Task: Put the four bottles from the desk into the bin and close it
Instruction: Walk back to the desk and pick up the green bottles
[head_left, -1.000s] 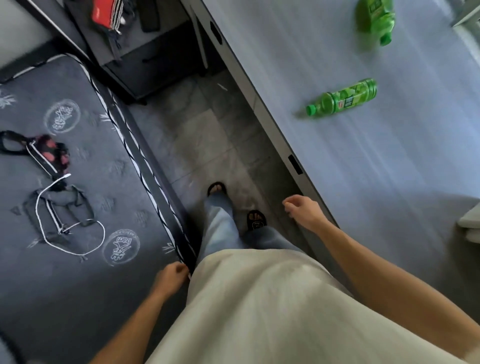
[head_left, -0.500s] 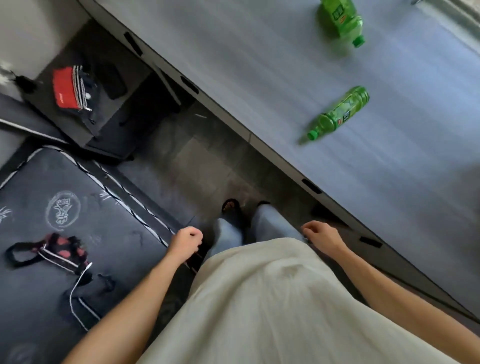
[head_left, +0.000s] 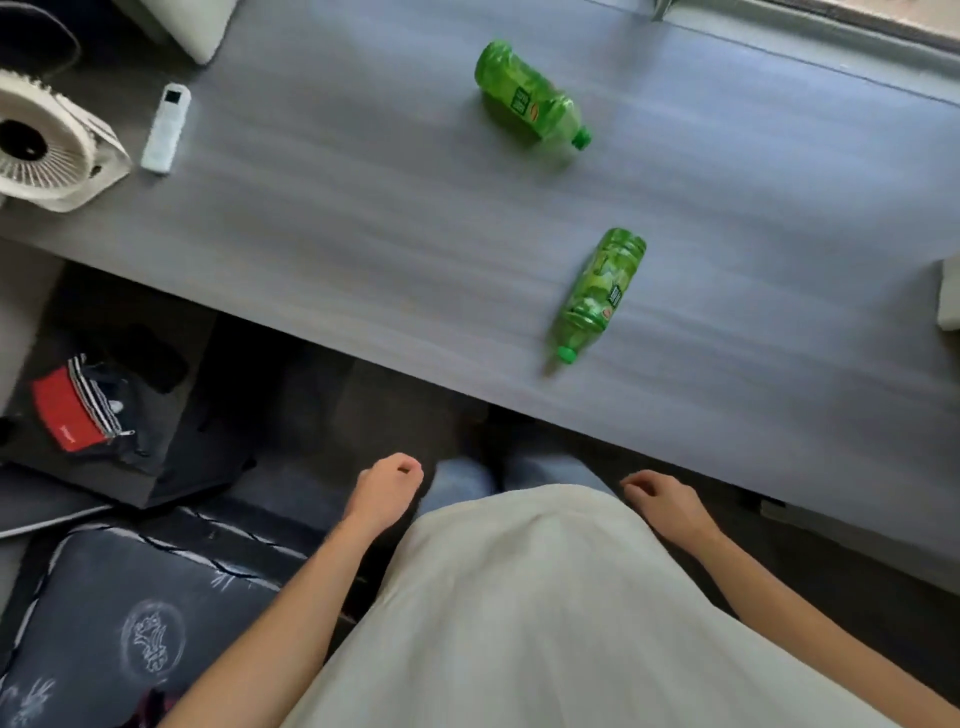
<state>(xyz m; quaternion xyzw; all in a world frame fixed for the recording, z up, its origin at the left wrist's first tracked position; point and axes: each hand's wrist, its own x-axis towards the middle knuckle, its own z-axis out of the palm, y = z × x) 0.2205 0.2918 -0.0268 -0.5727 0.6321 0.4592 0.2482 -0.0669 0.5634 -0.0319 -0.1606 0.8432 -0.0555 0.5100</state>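
Two green plastic bottles lie on their sides on the grey desk (head_left: 363, 270). The nearer bottle (head_left: 600, 296) rests close to the desk's front edge with its cap towards me. The farther bottle (head_left: 530, 98) lies towards the back, cap pointing right. My left hand (head_left: 384, 491) hangs below the desk edge in front of my shirt, fingers loosely curled, holding nothing. My right hand (head_left: 662, 501) also hangs low beside my waist, fingers loosely curled and empty. No bin is in view.
A white fan (head_left: 49, 150) and a white remote (head_left: 166, 127) sit on the desk's left end. A low dark cabinet (head_left: 171, 467) with a red pouch (head_left: 70, 410) stands at the left. A dark mattress (head_left: 130, 623) lies at the lower left.
My view has turned from the floor and mattress to face the desk squarely. Both hands have stayed low by my waist, holding nothing. The bottles have not moved on the desk.
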